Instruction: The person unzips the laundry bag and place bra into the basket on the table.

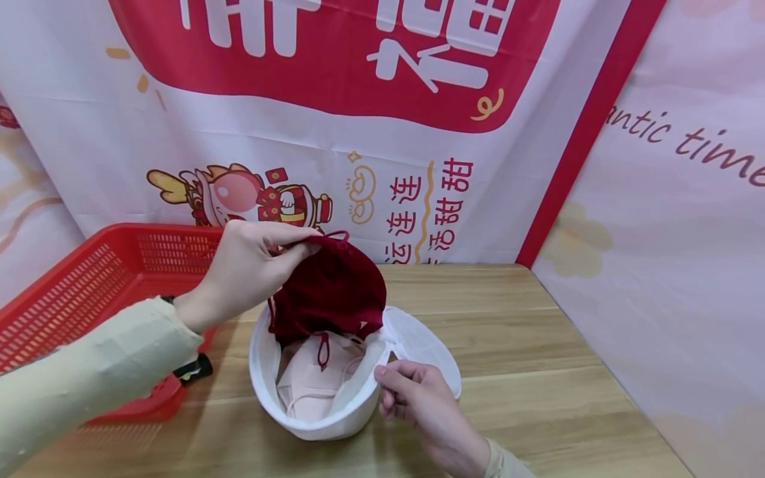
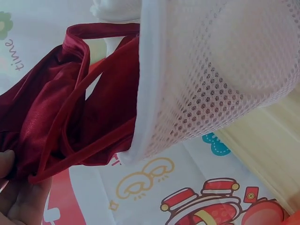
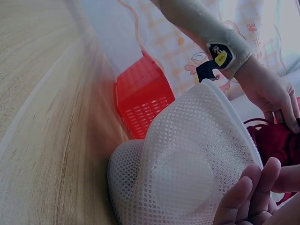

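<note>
My left hand (image 1: pixel 248 269) pinches a dark red bra (image 1: pixel 335 285) at its upper edge and holds it up over the mouth of a white mesh laundry bag (image 1: pixel 325 428). The bra's lower part hangs inside the bag, and its loose straps show in the left wrist view. Beneath it in the bag lies a pale pink bra (image 1: pixel 319 375) with thin straps. My right hand (image 1: pixel 421 401) grips the bag's right rim between thumb and fingers. The bag's round white lid (image 1: pixel 424 348) is folded back to the right, resting on the table.
A red plastic basket (image 1: pixel 113 265) with slotted walls stands on the left of the wooden table (image 1: pixel 526 372). Behind the table hangs a printed white and red cloth (image 1: pixel 335 153). Another pale printed cloth (image 1: pixel 669 232) rises along the right edge.
</note>
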A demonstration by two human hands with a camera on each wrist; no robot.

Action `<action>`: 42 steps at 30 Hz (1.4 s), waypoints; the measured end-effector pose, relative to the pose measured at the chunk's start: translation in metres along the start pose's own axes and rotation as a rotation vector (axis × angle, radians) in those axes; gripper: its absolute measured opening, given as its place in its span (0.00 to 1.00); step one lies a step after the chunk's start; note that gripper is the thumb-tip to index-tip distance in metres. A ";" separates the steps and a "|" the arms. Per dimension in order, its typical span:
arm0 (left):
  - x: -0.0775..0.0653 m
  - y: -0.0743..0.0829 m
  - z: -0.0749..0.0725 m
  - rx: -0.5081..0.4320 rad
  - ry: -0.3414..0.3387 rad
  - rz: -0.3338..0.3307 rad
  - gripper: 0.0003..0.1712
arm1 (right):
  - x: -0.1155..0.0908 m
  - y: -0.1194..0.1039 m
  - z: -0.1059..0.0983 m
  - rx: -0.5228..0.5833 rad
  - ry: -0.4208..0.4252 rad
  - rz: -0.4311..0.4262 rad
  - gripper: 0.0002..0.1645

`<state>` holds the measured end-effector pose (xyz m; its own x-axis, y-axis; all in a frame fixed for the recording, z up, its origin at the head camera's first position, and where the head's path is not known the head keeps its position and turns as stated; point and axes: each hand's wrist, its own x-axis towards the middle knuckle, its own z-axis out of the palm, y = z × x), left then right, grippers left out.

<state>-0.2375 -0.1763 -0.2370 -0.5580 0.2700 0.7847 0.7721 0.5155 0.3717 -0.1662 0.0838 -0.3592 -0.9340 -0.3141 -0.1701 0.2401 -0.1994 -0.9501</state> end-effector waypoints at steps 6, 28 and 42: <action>0.006 0.001 0.001 0.007 0.032 0.004 0.13 | 0.000 0.000 0.000 -0.003 0.001 0.002 0.07; 0.036 0.023 -0.016 -0.053 0.162 -0.063 0.11 | 0.000 -0.003 -0.001 0.001 0.018 0.011 0.08; 0.055 0.028 -0.049 -0.323 0.304 -0.233 0.15 | -0.001 -0.004 -0.007 -0.016 0.026 0.010 0.07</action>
<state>-0.2321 -0.1866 -0.1594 -0.6497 -0.0964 0.7541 0.7193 0.2429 0.6508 -0.1681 0.0913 -0.3565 -0.9381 -0.2921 -0.1860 0.2453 -0.1813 -0.9524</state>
